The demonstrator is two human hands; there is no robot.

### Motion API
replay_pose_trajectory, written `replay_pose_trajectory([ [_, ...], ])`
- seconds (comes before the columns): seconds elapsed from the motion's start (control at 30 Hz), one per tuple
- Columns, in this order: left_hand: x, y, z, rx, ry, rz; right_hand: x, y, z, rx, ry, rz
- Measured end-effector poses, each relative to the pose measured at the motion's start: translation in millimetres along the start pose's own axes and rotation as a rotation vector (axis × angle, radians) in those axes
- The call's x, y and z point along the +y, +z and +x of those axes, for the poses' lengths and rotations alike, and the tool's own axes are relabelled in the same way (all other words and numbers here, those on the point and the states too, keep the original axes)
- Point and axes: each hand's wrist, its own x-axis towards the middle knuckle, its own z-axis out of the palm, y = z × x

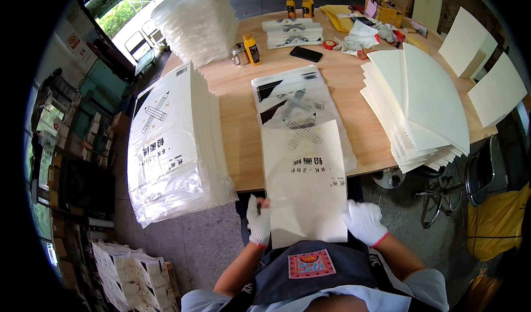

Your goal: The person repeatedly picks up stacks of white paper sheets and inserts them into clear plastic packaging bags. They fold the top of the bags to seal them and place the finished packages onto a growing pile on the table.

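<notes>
— What is seen to the left of the fingers?

— A tall stack of filled clear bags [177, 140], printed with a crossed-pencil design, is piled on the tabletop [238, 146] well to the left of and beyond the left hand [258, 221]. Further back, a heap of empty clear bags [196, 19] is stacked, with a yellow glue bottle [251, 48] just beside it.

— And at the fingers themselves?

— Both hands are gloved in white. The left fingers [255, 207] are closed on the lower left edge of a clear plastic sleeve [304, 185] holding cream paper; a thin dark object is pinched there, but what it is cannot be told. The right hand [364, 222] is pressed against the sleeve's lower right edge, fingers [354, 210] curled around it. The sleeve is held between the two hands, its far end laid over the near edge of the tabletop.

— What lies beyond the fingers?

— More printed clear bags [293, 91] are spread flat directly beyond the sleeve. A black phone [306, 54] is placed further back, well apart from the hands.

— And to the right?

— A fanned stack of cream paper sheets [420, 107] is set on the tabletop, beyond and to the right of the right fingers. Past the table's right edge, a chair [475, 174] is seen.
</notes>
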Motion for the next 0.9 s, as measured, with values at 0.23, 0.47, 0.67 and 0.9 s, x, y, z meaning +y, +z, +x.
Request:
replay_pose_trajectory([
  [0.23, 3.4, -58.9, -98.0, -0.351, -0.192, -0.143, 3.7, -6.7, -65.7, -0.551, -0.303, -0.134],
  [0.47, 26.0, -61.0, -72.2, -0.683, 0.351, 0.321, 17.1, 7.9, -39.5, -0.371, -0.698, 0.032],
  [0.67, 18.9, -18.0, -15.2, -0.224, 0.097, 0.378, 26.1, -18.2, 18.6, 0.136, -0.327, -0.013],
  [0.9, -71.8, -56.9, -43.8, -0.269, -0.012, 0.183, 71.0, 49.2, -25.6, -0.131, -0.041, 0.171],
])
